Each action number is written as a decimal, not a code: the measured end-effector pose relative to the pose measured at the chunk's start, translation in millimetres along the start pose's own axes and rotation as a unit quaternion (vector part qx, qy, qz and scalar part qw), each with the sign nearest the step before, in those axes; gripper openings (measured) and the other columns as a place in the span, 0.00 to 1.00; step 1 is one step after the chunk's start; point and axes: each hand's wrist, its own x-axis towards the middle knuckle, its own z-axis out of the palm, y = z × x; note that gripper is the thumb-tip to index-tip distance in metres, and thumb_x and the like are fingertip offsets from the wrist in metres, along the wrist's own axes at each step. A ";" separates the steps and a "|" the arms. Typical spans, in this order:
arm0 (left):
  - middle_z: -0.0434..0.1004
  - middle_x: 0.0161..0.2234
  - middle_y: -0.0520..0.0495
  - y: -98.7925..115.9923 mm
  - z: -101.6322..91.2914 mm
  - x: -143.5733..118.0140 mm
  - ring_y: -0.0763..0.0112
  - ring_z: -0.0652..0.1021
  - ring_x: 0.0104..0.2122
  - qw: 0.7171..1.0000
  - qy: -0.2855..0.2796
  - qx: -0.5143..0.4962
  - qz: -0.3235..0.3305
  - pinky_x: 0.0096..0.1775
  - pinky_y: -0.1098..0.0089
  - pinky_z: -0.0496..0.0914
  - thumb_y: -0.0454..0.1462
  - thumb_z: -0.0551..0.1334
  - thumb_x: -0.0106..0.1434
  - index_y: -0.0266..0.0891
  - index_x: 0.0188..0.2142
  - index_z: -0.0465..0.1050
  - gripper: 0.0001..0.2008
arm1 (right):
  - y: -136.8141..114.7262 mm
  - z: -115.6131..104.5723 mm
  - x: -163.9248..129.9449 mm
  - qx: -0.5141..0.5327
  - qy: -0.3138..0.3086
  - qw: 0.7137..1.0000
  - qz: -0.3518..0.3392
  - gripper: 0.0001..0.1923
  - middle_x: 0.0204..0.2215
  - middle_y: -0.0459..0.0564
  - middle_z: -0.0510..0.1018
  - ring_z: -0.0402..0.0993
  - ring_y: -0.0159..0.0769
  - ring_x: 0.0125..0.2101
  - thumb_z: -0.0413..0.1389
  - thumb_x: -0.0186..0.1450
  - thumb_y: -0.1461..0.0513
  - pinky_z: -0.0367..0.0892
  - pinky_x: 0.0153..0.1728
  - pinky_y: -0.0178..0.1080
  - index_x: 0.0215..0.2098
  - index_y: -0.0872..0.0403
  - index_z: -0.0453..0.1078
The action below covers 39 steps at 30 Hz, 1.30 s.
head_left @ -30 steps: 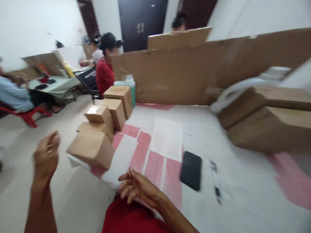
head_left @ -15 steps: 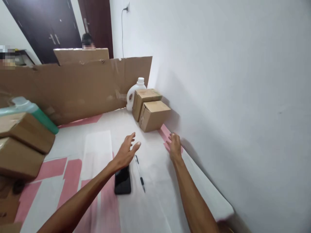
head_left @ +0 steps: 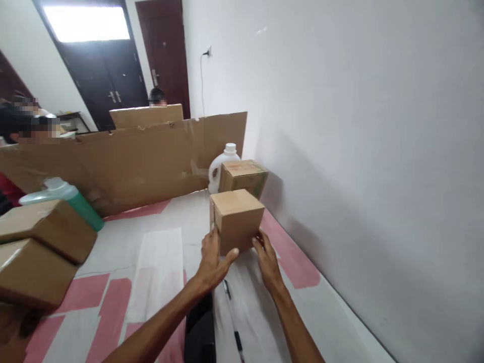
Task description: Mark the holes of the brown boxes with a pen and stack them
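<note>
Both hands — left hand (head_left: 212, 262), right hand (head_left: 266, 259) — now off the table, fingers clasping the cardboard box (head_left: 237, 220).

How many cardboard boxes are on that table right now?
4. One box is held between the left hand and right hand; a second box sits behind it near the wall; two stacked boxes lie at the left edge. Others may be out of view.
</note>
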 end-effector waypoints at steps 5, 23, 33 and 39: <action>0.50 0.71 0.37 -12.6 -97.0 -134.0 0.49 0.54 0.72 0.980 0.172 0.082 -0.063 0.70 0.44 0.54 0.49 0.61 0.70 0.48 0.74 0.48 0.38 | -48.2 77.4 -107.0 0.037 -0.167 0.985 0.019 0.31 0.64 0.55 0.71 0.67 0.51 0.63 0.58 0.67 0.45 0.65 0.62 0.53 0.64 0.47 0.68; 0.53 0.74 0.38 -56.2 -221.3 -283.3 0.51 0.62 0.71 0.928 0.263 -0.151 -0.216 0.68 0.50 0.60 0.64 0.46 0.70 0.46 0.75 0.48 0.42 | -37.9 109.9 -243.0 0.047 -0.349 0.929 0.118 0.35 0.70 0.55 0.65 0.64 0.54 0.67 0.53 0.70 0.41 0.60 0.67 0.59 0.72 0.42 0.60; 0.61 0.71 0.42 -68.5 -187.1 -311.0 0.52 0.54 0.74 0.925 0.262 -0.050 -0.270 0.74 0.49 0.44 0.61 0.53 0.69 0.44 0.69 0.64 0.38 | -2.8 146.3 -254.1 -0.043 -0.371 0.927 -0.007 0.38 0.65 0.60 0.71 0.66 0.57 0.66 0.64 0.61 0.50 0.58 0.67 0.61 0.66 0.51 0.67; 0.60 0.71 0.39 -21.5 -198.8 -312.9 0.48 0.60 0.71 0.947 0.241 0.017 -0.213 0.71 0.45 0.53 0.56 0.55 0.70 0.44 0.71 0.60 0.35 | -73.5 127.2 -249.9 -0.059 -0.328 0.943 -0.014 0.24 0.48 0.58 0.82 0.79 0.52 0.44 0.59 0.67 0.46 0.74 0.47 0.51 0.55 0.50 0.76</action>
